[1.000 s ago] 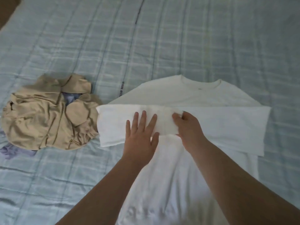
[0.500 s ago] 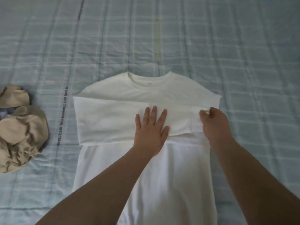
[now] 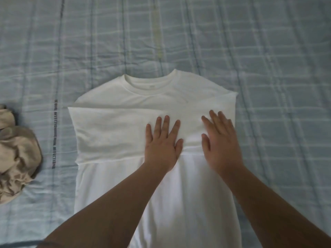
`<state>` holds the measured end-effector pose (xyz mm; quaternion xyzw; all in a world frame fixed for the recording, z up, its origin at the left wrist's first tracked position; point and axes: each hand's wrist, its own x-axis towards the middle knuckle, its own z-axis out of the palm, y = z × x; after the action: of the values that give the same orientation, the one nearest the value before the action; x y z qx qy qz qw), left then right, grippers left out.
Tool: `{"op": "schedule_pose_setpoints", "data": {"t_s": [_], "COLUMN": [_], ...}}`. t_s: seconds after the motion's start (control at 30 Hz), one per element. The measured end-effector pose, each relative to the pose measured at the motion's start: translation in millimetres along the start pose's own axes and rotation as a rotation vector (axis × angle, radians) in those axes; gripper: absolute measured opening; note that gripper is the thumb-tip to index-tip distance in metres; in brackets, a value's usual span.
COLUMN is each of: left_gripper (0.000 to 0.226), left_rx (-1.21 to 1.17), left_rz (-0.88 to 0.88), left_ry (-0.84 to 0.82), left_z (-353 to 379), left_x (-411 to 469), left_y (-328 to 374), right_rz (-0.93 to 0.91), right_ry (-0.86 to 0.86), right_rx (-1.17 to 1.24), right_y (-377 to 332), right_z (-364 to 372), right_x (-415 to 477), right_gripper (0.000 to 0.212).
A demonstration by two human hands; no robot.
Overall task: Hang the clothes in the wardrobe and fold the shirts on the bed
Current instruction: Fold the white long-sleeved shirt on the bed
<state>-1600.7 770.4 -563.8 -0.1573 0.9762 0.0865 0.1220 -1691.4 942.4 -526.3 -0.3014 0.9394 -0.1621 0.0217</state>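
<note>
Head view, left hand, right hand flat on shirt

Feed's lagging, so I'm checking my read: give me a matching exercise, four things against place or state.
1. white long-sleeved fabric shirt
2. crumpled beige cloth garment
3. left hand
4. right hand

A. heaped at the view's left edge
B. flat on the folded sleeves, right of centre
C. laid out, sleeves folded across the chest
D. flat on the folded sleeves, at centre

Pairs: 1-C, 2-A, 3-D, 4-B
</note>
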Motion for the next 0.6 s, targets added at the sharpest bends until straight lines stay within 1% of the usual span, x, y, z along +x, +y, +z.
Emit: {"op": "schedule_pose_setpoints", "data": {"t_s": [0.03,0.1,0.2,0.37,0.47,0.6], "left_gripper": [0.064,0.064,0.064,0.064,0.064,0.063], "left_rx": [0.008,0.013,-0.011,-0.081,-0.070,-0.123], "left_rz": [0.000,0.000,0.019,0.023,0.008,0.008], "left_ry": [0.003,0.001,-0.018,-0.048,-0.075,-0.089], "left_z": [1.9,3.3,-1.1,-19.0,-20.6,-7.4], "left_x": [0.5,1.8,-2.7,-42.5,-88.6,-177.2], "left_y": [0.3,0.2,-1.8,-18.9,-35.7,-62.6], "right_rz": [-0.019,-0.008,-0.007,0.066,0.095,0.153], "right_ry": [-0.069,-0.133,-0.142,-0.140,-0.102,-0.171], "right_rx": [-0.047,-0.129,-0.179,-0.118,-0.086,-0.047], "right_y": [-0.5,2.4,4.8,-12.0,-27.9,-49.5], "right_z": [7.8,19.2,25.1,8.4,-4.5,-9.0], "right_x": [-4.4,-10.2,-12.2,-24.9,-63.4,-153.2], "right_gripper": [0.051,0.054,0.055,0.053,0.053,0.053]}}
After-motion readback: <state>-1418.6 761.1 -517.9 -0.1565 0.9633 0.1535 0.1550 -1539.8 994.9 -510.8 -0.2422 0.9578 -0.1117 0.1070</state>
